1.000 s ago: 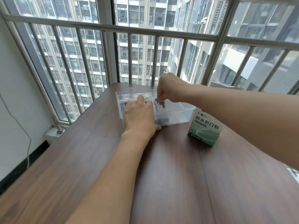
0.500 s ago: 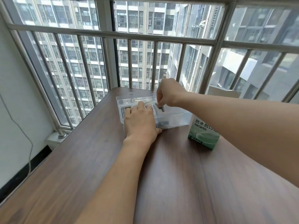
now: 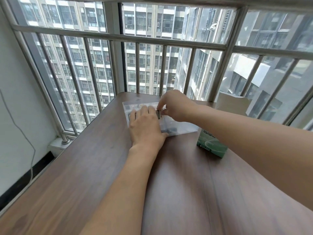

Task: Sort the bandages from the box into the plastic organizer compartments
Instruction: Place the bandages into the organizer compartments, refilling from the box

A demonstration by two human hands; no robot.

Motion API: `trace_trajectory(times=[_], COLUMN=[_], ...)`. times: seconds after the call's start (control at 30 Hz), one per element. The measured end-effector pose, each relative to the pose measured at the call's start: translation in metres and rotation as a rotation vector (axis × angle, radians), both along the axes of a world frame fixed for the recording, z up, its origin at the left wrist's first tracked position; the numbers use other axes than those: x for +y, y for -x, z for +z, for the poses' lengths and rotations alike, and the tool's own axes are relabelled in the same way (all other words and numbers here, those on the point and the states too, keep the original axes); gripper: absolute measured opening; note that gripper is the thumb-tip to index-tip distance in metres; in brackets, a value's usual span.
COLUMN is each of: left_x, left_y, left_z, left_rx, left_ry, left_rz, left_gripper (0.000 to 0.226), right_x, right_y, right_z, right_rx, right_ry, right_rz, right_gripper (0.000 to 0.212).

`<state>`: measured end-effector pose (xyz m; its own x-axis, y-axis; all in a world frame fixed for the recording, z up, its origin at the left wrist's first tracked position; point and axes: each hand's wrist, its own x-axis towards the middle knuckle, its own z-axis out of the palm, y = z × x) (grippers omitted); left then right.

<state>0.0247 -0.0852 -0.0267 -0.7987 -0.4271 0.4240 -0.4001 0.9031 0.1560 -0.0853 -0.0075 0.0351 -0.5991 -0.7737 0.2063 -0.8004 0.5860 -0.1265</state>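
A clear plastic organizer (image 3: 183,127) sits at the far end of the wooden table (image 3: 94,167). My left hand (image 3: 145,127) lies flat over its near left part, fingers spread, covering several compartments. Above the organizer's middle, my right hand (image 3: 176,106) pinches a small stack of bandages (image 3: 158,114) between thumb and fingers, held on edge. The green and white bandage box (image 3: 210,146) stands to the right of the organizer, partly behind my right forearm.
A metal railing and window (image 3: 152,39) run just behind the table's far edge. A white open flap or carton (image 3: 232,104) stands at the back right. A thin cable (image 3: 25,138) hangs down the left wall.
The view has tilted up slightly, so hands and organizer sit lower in the frame. Both hands keep nearly the same pose; the right hand still pinches the bandages over the organizer.
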Motion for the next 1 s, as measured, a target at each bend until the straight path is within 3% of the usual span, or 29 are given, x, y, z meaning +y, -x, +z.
trace_trajectory(times=[0.13, 0.37, 0.73, 1.0], left_x=[-0.003, -0.002, -0.002, 0.000], left_y=[0.001, 0.001, -0.003, -0.005], left_z=[0.001, 0.000, 0.004, 0.006], left_rx=[-0.019, -0.047, -0.054, -0.127], left_ry=[0.004, 0.028, 0.027, 0.059], left_rz=[-0.005, 0.017, 0.039, 0.048], left_gripper=[0.093, 0.097, 0.097, 0.105], right_x=[0.000, -0.003, -0.011, -0.018], right_y=[-0.002, -0.002, -0.002, -0.006], right_z=[-0.004, -0.006, -0.026, -0.010], right_rx=[-0.003, 0.009, 0.045, -0.129], right_ry=[0.053, 0.046, 0.145, 0.261], right_rz=[-0.017, -0.035, -0.096, -0.161], right_gripper=[0.018, 0.034, 0.012, 0.008])
